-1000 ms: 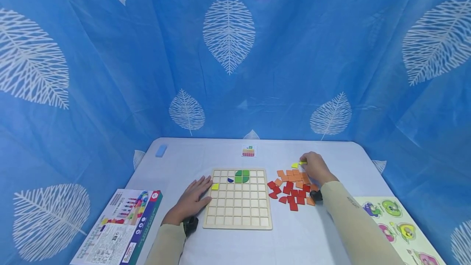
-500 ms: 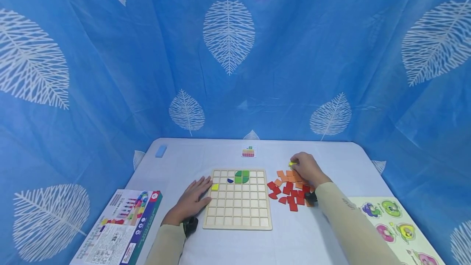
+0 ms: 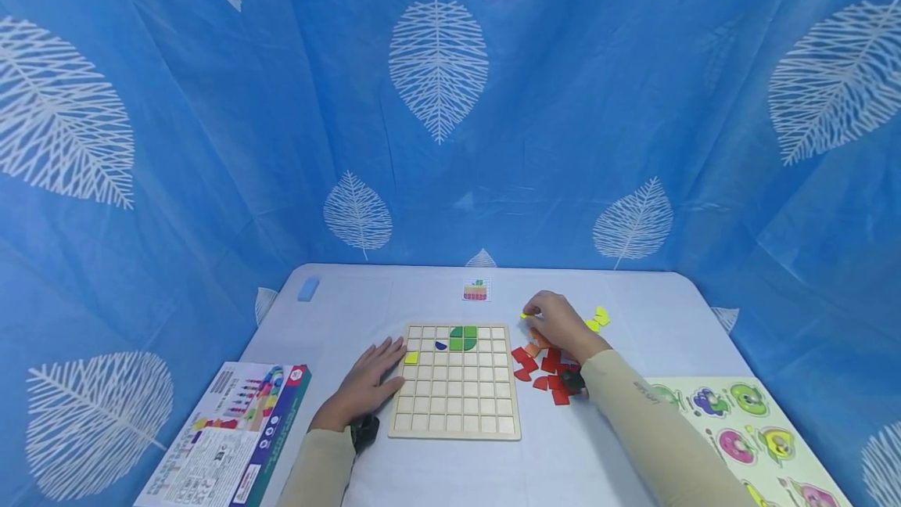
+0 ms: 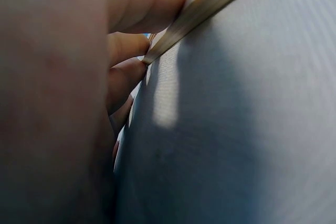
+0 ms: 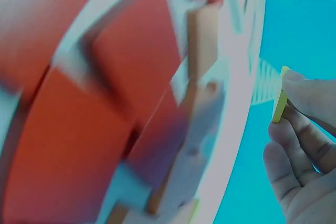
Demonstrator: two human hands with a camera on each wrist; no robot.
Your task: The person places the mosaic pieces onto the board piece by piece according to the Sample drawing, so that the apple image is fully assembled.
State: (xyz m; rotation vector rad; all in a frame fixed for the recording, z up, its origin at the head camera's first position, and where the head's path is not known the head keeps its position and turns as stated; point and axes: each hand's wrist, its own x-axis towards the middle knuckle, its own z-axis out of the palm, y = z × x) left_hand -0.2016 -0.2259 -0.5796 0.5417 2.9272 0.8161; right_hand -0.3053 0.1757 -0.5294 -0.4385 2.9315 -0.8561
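Note:
In the right wrist view, my right hand pinches a thin yellow tile between thumb and fingers. The head view has that right hand over the far side of a pile of orange and red tiles, right of the wooden grid board. My left hand lies with straight fingers at the board's left edge, its fingertips against the rim in the left wrist view. On the board lie a yellow square, a dark blue half-round and several green pieces.
Loose yellow pieces lie beyond the pile, behind my right hand. A small picture card is past the board, and a light blue block sits at the far left. A printed box and a fruit-picture sheet flank the table.
My right hand has picked up a yellow tile and moved left with it, toward the board. Yellow pieces at the pile's far side have come into view. The left hand has stayed put.

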